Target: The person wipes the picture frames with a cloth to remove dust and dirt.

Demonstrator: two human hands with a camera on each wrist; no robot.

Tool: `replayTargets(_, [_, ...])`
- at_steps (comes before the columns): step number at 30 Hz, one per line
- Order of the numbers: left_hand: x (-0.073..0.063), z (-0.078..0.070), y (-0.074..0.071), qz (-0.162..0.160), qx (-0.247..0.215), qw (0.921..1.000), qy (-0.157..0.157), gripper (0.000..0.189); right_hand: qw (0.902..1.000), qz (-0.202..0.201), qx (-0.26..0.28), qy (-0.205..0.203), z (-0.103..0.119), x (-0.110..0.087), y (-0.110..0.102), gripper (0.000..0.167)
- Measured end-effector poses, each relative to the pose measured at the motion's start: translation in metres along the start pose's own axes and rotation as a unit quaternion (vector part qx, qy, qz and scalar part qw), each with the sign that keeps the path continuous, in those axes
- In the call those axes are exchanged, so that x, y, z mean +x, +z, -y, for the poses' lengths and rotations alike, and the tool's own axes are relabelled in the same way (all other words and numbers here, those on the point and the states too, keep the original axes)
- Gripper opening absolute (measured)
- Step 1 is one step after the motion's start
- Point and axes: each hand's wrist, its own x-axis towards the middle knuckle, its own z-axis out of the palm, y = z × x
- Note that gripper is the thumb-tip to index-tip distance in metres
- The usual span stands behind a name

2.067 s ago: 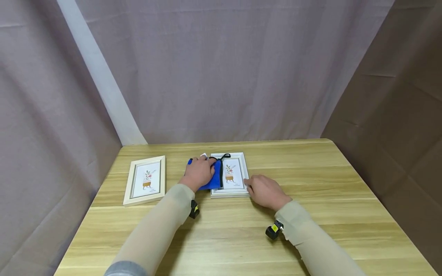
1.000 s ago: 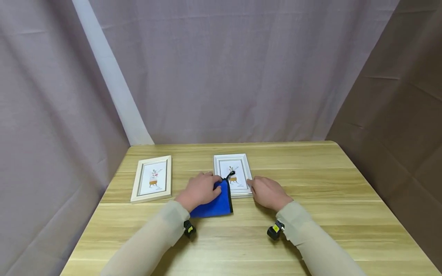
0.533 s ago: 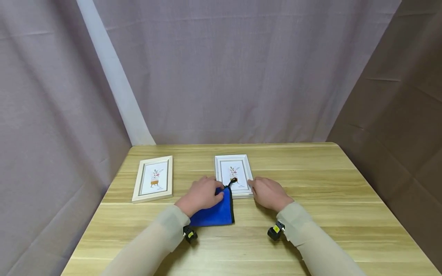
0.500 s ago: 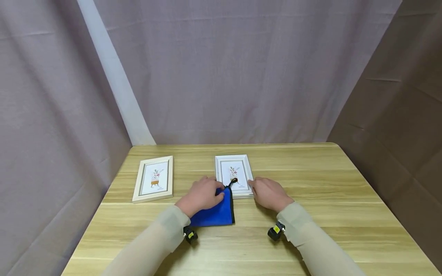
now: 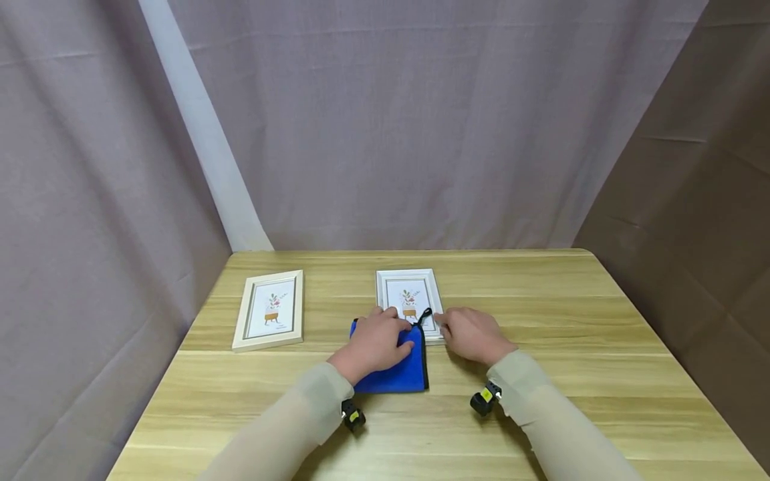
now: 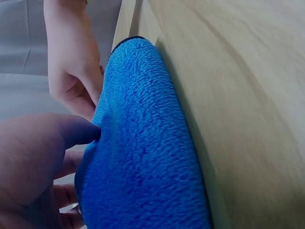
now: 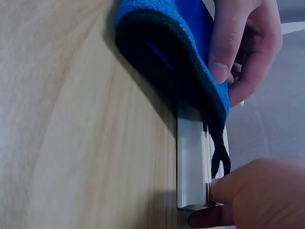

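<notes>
In the head view, my left hand (image 5: 375, 339) rests on a folded blue cloth (image 5: 394, 377) with black edging and a black loop. Its thumb and fingers lie loosely spread over the fabric. The cloth overlaps the lower part of a white picture frame (image 5: 406, 272), which lies face up and shows a flower-pot print. At the frame's right edge, near its lower corner, my right hand (image 5: 474, 334) holds on. The right wrist view has this thumb and finger on the frame's edge (image 7: 191, 157). The plush cloth (image 6: 143, 133) hangs over the near side, hiding part of the frame.
A cream picture frame (image 5: 239, 324) with a similar print lies to the left on the wooden table (image 5: 541, 427). Grey curtains (image 5: 409, 133) stand behind and to the left, with a brown curtain (image 5: 692, 220) on the right.
My left hand drew the cloth from the white frame's left part down to its near edge, then shifted it right. The right hand has stayed at the frame's right edge.
</notes>
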Motion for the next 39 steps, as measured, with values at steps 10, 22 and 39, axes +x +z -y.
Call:
replayTargets(10, [0.005,-0.023,0.006,-0.005,0.012,0.9999,0.0,0.044,0.9999,-0.012,-0.001,-0.002,-0.007,0.0,0.005,0.035])
replayTargets(22, [0.0,-0.023,0.01,-0.006,0.031,0.9995,0.006,0.051,0.9998,-0.002,0.017,0.005,0.003,0.002,0.004,0.035])
replayTargets(39, [-0.04,-0.035,0.019,0.037,0.129,0.9897,0.049,0.082,0.9999,-0.002,0.016,-0.007,0.002,0.005,0.004,0.032])
